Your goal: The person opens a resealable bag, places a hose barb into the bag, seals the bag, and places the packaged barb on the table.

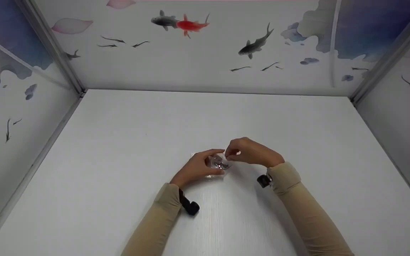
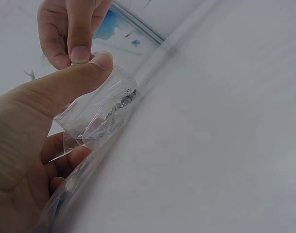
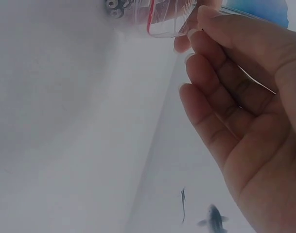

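Note:
A small clear zip bag [image 1: 220, 163] with a red line near its mouth holds several small metal parts [image 3: 114, 7]. My left hand [image 1: 193, 169] grips the bag, its thumb on one side and curled fingers on the other. At the mouth, my right hand [image 1: 253, 153] pinches the edge between thumb and forefinger; its other fingers are loosely bent. The left wrist view shows the metal parts [image 2: 126, 98] gathered along one side. More clear plastic [image 2: 77, 179] lies under the left fingers; whether it belongs to the same bag I cannot tell.
Both hands work above a white tabletop [image 1: 148, 135]. Upright panels printed with fish [image 1: 256, 44] enclose it at the back, left and right. Black wrist cameras [image 1: 190, 208] jut from both sleeves, close to the table.

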Motion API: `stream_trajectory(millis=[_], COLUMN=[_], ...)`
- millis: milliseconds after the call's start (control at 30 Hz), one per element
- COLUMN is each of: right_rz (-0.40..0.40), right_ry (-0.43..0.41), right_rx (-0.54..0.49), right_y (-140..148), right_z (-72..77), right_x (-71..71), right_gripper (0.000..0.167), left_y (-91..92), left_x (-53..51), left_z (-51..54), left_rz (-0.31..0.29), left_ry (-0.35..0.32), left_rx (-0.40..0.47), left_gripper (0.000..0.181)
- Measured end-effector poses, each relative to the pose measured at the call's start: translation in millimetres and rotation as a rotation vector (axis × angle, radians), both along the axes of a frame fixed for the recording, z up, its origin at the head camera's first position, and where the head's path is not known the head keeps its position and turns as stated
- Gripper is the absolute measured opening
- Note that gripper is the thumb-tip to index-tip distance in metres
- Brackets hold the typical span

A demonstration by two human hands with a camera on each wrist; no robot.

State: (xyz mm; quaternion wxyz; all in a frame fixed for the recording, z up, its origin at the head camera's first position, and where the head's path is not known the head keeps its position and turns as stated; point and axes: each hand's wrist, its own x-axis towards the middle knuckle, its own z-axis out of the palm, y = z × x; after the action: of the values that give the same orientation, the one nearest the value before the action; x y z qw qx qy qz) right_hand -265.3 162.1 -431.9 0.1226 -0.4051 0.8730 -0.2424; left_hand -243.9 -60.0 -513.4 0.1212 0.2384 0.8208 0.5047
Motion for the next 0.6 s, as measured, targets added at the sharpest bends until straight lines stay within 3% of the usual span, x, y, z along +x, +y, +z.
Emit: stream_trajectory(millis=[600], right_rz=[-0.025], right_ry=[-0.023], right_rx=[0.01], right_y=[0.5], right_z=[-3.1], right_x=[0.1], right_gripper=[0.015], left_y=[0.7], left_x=[0.2], left_z=[2.0], left_rz=[0.016], left_ry=[-0.005], left_rx=[-0.006], left_gripper=[0.061])
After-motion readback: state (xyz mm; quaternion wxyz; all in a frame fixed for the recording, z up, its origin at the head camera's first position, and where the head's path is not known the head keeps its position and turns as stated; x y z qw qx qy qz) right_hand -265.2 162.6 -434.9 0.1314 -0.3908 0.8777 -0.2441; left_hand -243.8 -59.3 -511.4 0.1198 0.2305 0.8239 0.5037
